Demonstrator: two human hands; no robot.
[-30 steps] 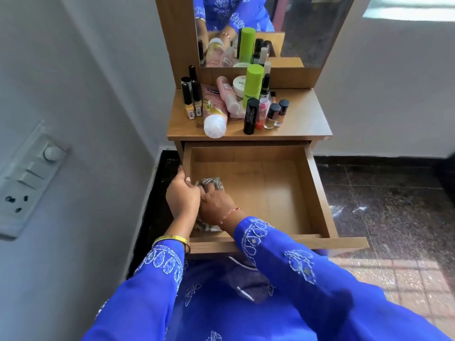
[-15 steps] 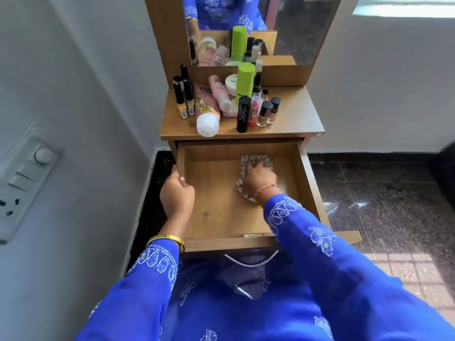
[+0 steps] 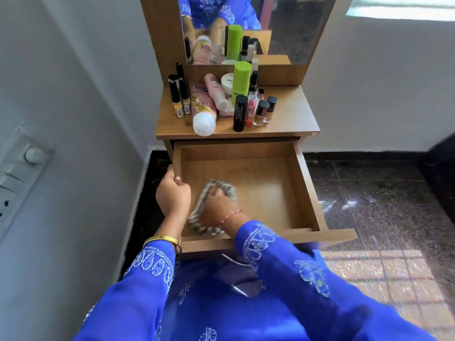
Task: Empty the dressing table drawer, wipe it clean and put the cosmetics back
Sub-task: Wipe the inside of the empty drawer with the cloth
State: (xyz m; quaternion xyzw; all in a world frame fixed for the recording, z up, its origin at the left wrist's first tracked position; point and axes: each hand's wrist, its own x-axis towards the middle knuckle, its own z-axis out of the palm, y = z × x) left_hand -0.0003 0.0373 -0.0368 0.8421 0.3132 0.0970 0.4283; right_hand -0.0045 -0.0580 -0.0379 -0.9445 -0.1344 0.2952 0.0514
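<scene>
The wooden drawer (image 3: 305,188) of the dressing table is pulled out and holds nothing but a checked cloth (image 3: 197,215) at its front left corner. My right hand (image 3: 216,207) presses down on the cloth, which blurs with motion. My left hand (image 3: 172,193) grips the drawer's left wall from outside, thumb over the rim. The cosmetics stand crowded on the tabletop (image 3: 293,116): a green can (image 3: 241,78), a black tube (image 3: 239,113), a pink tube with a white cap (image 3: 203,112), nail polish bottles (image 3: 262,113) and small yellow bottles (image 3: 179,99).
A mirror (image 3: 290,25) rises behind the tabletop. The white wall with a switch panel (image 3: 17,173) runs close on the left. A dark polished floor (image 3: 381,200) lies to the right of the drawer. My blue clothing fills the foreground below the drawer front.
My right hand has swept the cloth from the drawer's front left to the back middle and back to the front left. My left hand has kept its grip on the left wall.
</scene>
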